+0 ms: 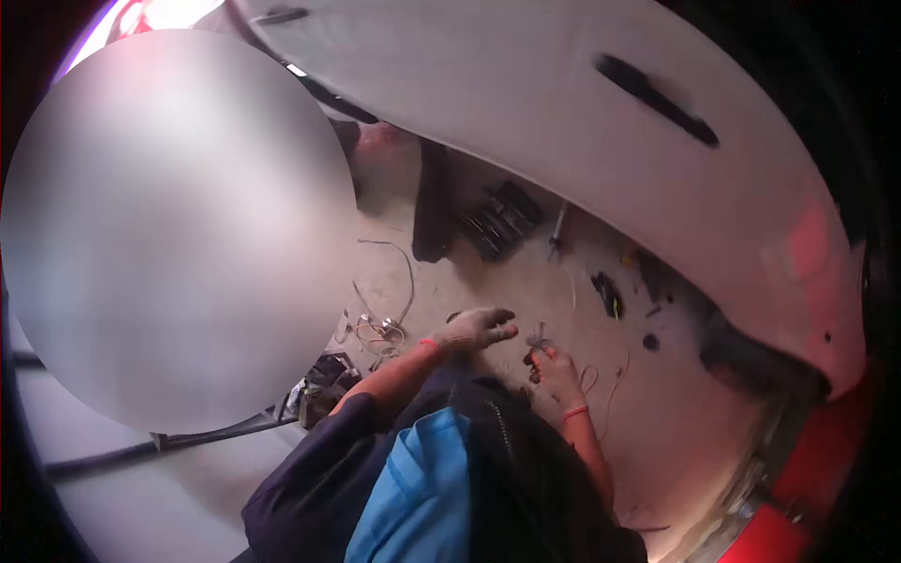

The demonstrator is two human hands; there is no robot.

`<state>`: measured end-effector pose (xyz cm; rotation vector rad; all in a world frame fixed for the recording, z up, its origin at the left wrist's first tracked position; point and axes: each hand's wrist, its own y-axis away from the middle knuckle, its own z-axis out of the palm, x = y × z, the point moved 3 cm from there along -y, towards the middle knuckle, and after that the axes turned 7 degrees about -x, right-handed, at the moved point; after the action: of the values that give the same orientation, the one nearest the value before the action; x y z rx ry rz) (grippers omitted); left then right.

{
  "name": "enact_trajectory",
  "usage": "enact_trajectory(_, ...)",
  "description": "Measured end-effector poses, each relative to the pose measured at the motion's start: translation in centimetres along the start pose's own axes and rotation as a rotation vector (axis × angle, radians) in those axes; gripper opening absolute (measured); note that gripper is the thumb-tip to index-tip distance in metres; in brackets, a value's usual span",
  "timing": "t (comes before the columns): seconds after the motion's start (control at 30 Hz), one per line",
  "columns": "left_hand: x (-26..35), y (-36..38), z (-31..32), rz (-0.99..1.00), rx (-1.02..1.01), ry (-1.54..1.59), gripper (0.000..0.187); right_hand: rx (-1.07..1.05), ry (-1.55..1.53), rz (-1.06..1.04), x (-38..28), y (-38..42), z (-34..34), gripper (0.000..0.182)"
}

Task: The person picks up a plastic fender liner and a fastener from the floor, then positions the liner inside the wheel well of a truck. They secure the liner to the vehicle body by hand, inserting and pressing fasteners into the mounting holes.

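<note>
My left hand (469, 330), in a pale glove with darkened fingertips, reaches out over the floor with its fingers stretched and apart, holding nothing that I can see. To its right, my right hand (560, 379), gloved too, has its fingers curled in a grip. A small greyish piece (538, 338) with a thin upright end shows at those fingertips; its kind is too small to tell. Thin pale wire (589, 378) loops beside the right hand. A gap separates the two hands.
A white car body with a black door handle (657, 101) overhangs the top and right. On the floor (469, 281) are a black tool case (502, 220), a black-and-yellow item (608, 296) and tangled wires (383, 328). A blurred disc covers the left; a red panel (817, 469) stands lower right.
</note>
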<state>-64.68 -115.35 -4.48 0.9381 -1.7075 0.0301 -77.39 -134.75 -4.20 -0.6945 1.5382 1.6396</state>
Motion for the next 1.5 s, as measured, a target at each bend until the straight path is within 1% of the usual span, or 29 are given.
enact_trajectory(0.07,-1.1,0.3,-2.7,0.153,-0.035,0.139,0.056,-0.233,-0.006,0.103,-2.8,-3.2,5.0,0.021)
enact_trajectory(0.1,-0.9,1.3,-4.6,0.151,0.006,0.158,0.056,-0.261,0.029,0.107,-3.8,-4.5,7.3,0.021)
enact_trajectory(0.17,-0.5,3.5,-9.4,-0.120,-0.114,0.492,0.053,-0.379,0.051,0.129,-5.9,-8.1,12.3,0.022)
enact_trajectory(0.2,-1.9,4.0,-10.7,-0.037,-0.080,0.618,0.049,-0.437,0.133,0.112,-5.4,-10.4,13.6,0.023)
enact_trajectory(0.23,-2.6,5.2,-12.7,-0.034,-0.042,0.628,0.049,-0.468,0.157,0.109,-6.7,-11.3,15.9,0.023)
enact_trajectory(0.3,-4.0,7.8,-17.2,-0.007,0.161,0.477,0.044,-0.521,0.139,-0.032,-10.1,-12.9,20.5,0.024)
enact_trajectory(0.33,-6.0,8.7,-18.3,0.024,0.356,0.384,0.042,-0.546,0.159,-0.042,-10.7,-14.3,21.9,0.024)
enact_trajectory(0.37,-7.9,9.4,-19.0,0.027,0.387,0.383,0.042,-0.510,0.057,0.000,-10.6,-15.9,22.2,0.029)
enact_trajectory(0.4,-10.1,10.4,-20.0,-0.013,0.517,0.508,0.042,-0.471,-0.046,0.044,-10.4,-17.5,22.6,0.036)
enact_trajectory(0.43,-12.0,11.7,-20.7,-0.052,0.643,0.634,0.043,-0.491,-0.033,0.037,-10.0,-19.6,22.7,0.036)
enact_trajectory(0.5,-14.7,14.7,-21.2,0.010,0.829,1.026,0.042,-0.392,-0.054,0.167,-9.0,-23.9,21.8,0.041)
enact_trajectory(0.57,-15.7,19.2,-22.2,-0.164,0.962,0.921,0.040,-0.353,-0.039,0.200,-9.4,-26.7,22.0,0.038)
enact_trajectory(0.63,-15.7,23.4,-23.4,-0.386,0.980,0.777,0.039,-0.328,-0.150,0.303,-8.4,-30.7,21.9,0.033)
enact_trajectory(0.67,-16.6,24.3,-23.3,-0.393,0.996,0.781,0.039,-0.292,-0.182,0.344,-9.0,-31.9,22.5,0.030)
enact_trajectory(0.73,-19.0,25.4,-22.1,-0.296,1.110,1.241,0.039,-0.288,-0.178,0.377,-9.5,-34.7,24.1,0.032)
enact_trajectory(0.77,-20.0,25.8,-22.3,-0.298,1.125,1.241,0.039,-0.273,-0.183,0.402,-8.9,-36.7,24.7,0.033)
enact_trajectory(0.8,-21.1,26.2,-22.8,-0.336,1.129,1.205,0.037,-0.250,-0.194,0.427,-8.1,-38.8,25.7,0.017)
enact_trajectory(0.9,-27.1,25.2,-24.8,-0.417,1.166,1.141,0.034,-0.167,-0.157,0.480,-8.7,-42.2,30.5,0.015)
enact_trajectory(0.93,-28.9,24.7,-26.4,-0.438,1.116,1.106,0.034,-0.248,-0.179,0.489,-8.3,-44.2,31.9,0.014)
enact_trajectory(0.97,-30.9,24.1,-28.2,-0.458,1.065,1.071,0.034,-0.253,-0.184,0.487,-8.2,-46.5,33.5,0.014)
enact_trajectory(1.03,-31.8,23.8,-32.6,-0.439,1.059,1.149,0.038,-0.366,-0.304,0.548,-7.7,-49.5,36.6,0.015)
enact_trajectory(1.1,-36.1,23.7,-35.7,-0.725,0.892,1.029,0.040,-0.313,-0.286,0.568,-9.2,-52.5,40.4,0.017)
enact_trajectory(1.13,-37.0,24.7,-37.3,-0.789,0.860,0.949,0.041,-0.260,-0.250,0.565,-9.3,-53.2,41.8,0.017)
enact_trajectory(1.17,-38.2,25.8,-38.4,-0.796,0.852,0.956,0.041,-0.216,-0.202,0.552,-10.6,-54.1,43.5,0.017)
enact_trajectory(1.2,-39.4,27.7,-39.3,-0.895,0.942,0.895,0.040,-0.213,-0.125,0.519,-11.9,-54.7,45.5,0.017)
enact_trajectory(1.3,-42.5,32.7,-38.9,-1.119,1.176,0.800,0.041,-0.309,-0.017,0.536,-14.7,-58.8,50.8,0.017)
enact_trajectory(1.37,-53.4,35.3,-31.9,-1.112,1.142,0.691,0.042,-0.315,-0.040,0.511,-16.7,-61.6,54.9,0.017)
enact_trajectory(1.47,-55.2,37.7,-31.9,-1.089,0.766,0.267,0.043,-0.318,-0.077,0.469,-19.2,-64.4,60.2,0.017)
enact_trajectory(1.5,-56.3,38.3,-32.4,-1.083,0.715,0.240,0.041,-0.296,-0.089,0.448,-19.9,-64.8,62.1,0.017)
